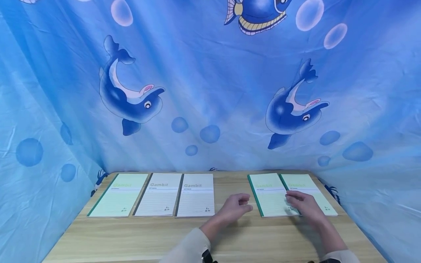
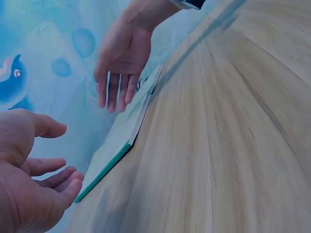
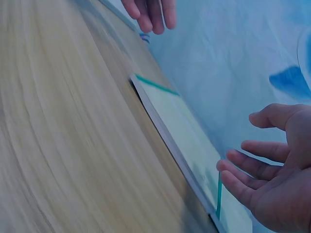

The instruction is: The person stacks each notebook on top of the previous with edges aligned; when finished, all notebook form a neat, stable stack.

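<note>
Five would be several notebooks lying flat in a row on the wooden table. At the left are a pale green notebook (image 1: 117, 195) and two white notebooks, one in the middle (image 1: 158, 195) and one nearer the gap (image 1: 195, 195). To the right lie two green-spined notebooks, an inner one (image 1: 268, 195) and an outer one (image 1: 310, 188). My left hand (image 1: 232, 209) hovers in the gap left of the inner green notebook, fingers loosely bent, holding nothing. Over the edge where the two green notebooks meet is my right hand (image 1: 305, 205), relaxed, with nothing in its fingers.
The wooden table (image 1: 138, 237) reaches back to a blue curtain (image 1: 210, 87) printed with dolphins and bubbles. The curtain also hangs along both sides of the table.
</note>
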`<act>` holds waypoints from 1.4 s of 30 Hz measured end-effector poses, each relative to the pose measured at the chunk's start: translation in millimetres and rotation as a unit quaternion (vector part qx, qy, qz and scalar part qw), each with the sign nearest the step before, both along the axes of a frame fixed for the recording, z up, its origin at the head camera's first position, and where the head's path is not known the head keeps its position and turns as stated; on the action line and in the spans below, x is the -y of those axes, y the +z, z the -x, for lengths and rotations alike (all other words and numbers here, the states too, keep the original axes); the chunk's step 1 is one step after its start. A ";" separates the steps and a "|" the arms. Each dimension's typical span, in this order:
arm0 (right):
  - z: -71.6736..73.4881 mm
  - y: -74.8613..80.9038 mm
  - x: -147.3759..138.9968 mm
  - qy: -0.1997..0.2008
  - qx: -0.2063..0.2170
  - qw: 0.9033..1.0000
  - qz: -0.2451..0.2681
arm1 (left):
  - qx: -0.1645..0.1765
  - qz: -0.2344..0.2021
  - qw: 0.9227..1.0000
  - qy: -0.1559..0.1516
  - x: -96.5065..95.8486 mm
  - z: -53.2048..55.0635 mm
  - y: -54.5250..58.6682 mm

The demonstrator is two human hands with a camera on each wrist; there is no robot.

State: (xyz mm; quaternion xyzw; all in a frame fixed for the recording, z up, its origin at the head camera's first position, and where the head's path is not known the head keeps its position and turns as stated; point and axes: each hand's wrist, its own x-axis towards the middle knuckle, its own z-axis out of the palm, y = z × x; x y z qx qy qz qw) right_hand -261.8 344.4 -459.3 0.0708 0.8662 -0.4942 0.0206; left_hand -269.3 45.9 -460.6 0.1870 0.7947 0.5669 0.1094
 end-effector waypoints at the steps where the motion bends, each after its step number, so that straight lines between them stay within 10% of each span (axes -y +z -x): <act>1: 1.3 -1.5 -3.8 -0.008 0.004 1.000 -0.001 | 0.011 -0.003 1.000 0.004 -3.4 1.1 -0.8; 21: 9.0 -13.8 -21.0 -0.001 0.030 1.000 0.004 | 0.121 -0.081 0.987 0.072 -45.7 20.4 -22.7; 42: 8.3 -10.9 -14.6 -0.009 0.041 0.998 0.043 | 0.234 -0.266 0.919 0.170 -72.2 33.2 -25.6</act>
